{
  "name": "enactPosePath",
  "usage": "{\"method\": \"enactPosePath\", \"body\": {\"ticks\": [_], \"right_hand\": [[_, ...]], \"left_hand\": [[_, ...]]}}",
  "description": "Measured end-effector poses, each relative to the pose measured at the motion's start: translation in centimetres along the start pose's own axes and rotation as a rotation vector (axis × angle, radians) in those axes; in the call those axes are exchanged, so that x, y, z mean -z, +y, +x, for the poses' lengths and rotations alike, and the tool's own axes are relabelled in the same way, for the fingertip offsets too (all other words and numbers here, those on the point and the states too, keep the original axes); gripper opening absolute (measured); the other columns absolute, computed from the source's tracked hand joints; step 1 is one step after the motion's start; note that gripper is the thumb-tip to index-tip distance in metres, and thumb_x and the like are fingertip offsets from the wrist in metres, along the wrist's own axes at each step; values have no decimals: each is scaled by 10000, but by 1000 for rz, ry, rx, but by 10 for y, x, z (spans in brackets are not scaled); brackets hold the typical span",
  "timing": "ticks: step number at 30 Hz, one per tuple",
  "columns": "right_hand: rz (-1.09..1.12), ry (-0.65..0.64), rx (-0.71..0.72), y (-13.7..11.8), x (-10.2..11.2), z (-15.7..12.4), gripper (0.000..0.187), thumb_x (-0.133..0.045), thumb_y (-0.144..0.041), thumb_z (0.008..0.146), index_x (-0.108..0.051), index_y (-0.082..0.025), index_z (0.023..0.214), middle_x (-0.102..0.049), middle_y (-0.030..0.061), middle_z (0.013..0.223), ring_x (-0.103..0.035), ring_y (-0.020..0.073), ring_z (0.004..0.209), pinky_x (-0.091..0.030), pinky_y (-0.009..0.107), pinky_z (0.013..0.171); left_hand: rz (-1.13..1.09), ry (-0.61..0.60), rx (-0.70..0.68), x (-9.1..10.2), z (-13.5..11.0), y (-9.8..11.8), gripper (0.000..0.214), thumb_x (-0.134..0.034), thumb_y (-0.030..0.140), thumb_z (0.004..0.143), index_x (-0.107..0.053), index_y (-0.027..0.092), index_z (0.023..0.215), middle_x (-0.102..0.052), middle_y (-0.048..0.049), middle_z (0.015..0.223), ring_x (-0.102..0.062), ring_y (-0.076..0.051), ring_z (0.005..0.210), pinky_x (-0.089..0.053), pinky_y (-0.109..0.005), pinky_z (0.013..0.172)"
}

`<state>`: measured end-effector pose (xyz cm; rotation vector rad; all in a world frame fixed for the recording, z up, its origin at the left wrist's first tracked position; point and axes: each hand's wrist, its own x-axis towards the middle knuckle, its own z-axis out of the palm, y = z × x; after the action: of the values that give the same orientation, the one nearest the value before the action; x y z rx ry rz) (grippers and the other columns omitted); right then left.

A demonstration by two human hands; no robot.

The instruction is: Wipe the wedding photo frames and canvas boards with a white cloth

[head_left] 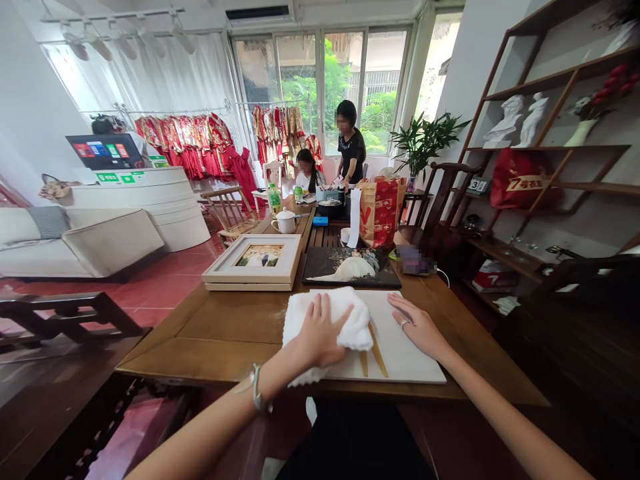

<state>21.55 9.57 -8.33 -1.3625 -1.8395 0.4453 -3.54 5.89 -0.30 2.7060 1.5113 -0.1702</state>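
Observation:
A crumpled white towel (300, 310) lies over the left part of a flat white board (417, 367) at the table's near edge. My left hand (320, 330) presses down on the towel from above, fingers stretched and thumb out to the side. On the board's right side rests my right hand (416, 323), flat, with a ring on one finger. Between the two hands, tan strips (377, 353) form a narrow V on the board, partly covered by the towel. The board's left part is hidden under the towel.
Beyond the board are stacked white picture frames (250, 263) and a dark photo panel (345, 267). Farther back stand a white teapot (285, 221), a green-labelled bottle (275, 200) and a red-and-tan paper bag (383, 212). Two people are at the far end of the wooden table (225, 327).

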Motion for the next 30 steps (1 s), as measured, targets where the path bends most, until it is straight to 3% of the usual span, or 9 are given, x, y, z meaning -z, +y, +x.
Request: {"method": "enactPosePath", "body": {"ticks": [3,6,14,17,20,26,30], "right_hand": [[-5,2,-7,-2,1,0,375,-465,-237,826,-584,-186,1178,-521,86,1311,-409,226,1268,-291,455,1080],[-6,3,-15,-3,1,0,376,-466,-237,824,-584,-195,1179,-518,80,1315,-412,226,1267,-290,454,1080],[0,7,-2,-1,-1,1,374,-461,-232,822,-592,-186,1169,-522,92,1309,-416,229,1263,-293,462,1075],[7,12,-5,-2,-1,1,370,-464,-238,819,-600,-192,1160,-523,92,1308,-425,236,1256,-294,468,1073],[11,14,-8,-2,0,0,369,-467,-247,818,-603,-191,1156,-528,93,1302,-426,237,1256,-293,467,1074],[5,11,-1,-3,1,-1,377,-465,-269,827,-590,-190,1174,-533,90,1299,-428,226,1255,-299,446,1075],[11,28,-1,-3,1,-1,368,-474,-267,824,-593,-220,1168,-557,73,1276,-439,228,1247,-301,460,1070]], "left_hand": [[0,78,-11,-3,23,-15,726,-521,305,771,-216,213,1424,-151,-204,1461,-80,-449,1307,-150,-545,1025],[-37,154,-42,-8,22,-20,664,-461,290,802,-230,210,1420,-141,-185,1470,-53,-405,1327,-122,-546,1034],[-121,130,-211,-21,-53,5,907,-559,295,659,-89,305,1434,135,-74,1494,64,-407,1324,-68,-582,1040],[-127,107,-248,-20,-63,9,893,-558,295,672,-86,328,1430,133,-68,1495,44,-400,1329,-88,-568,1047],[-97,65,-252,-14,-46,4,867,-550,272,685,-110,295,1432,30,-105,1503,11,-388,1335,-104,-547,1054],[-46,98,-132,-5,27,-5,650,-465,313,801,-250,200,1403,-147,-169,1473,-77,-409,1325,-135,-539,1040],[-43,88,-101,-2,54,0,643,-463,359,806,-272,196,1398,-171,-142,1475,-91,-415,1321,-140,-549,1035]]}}
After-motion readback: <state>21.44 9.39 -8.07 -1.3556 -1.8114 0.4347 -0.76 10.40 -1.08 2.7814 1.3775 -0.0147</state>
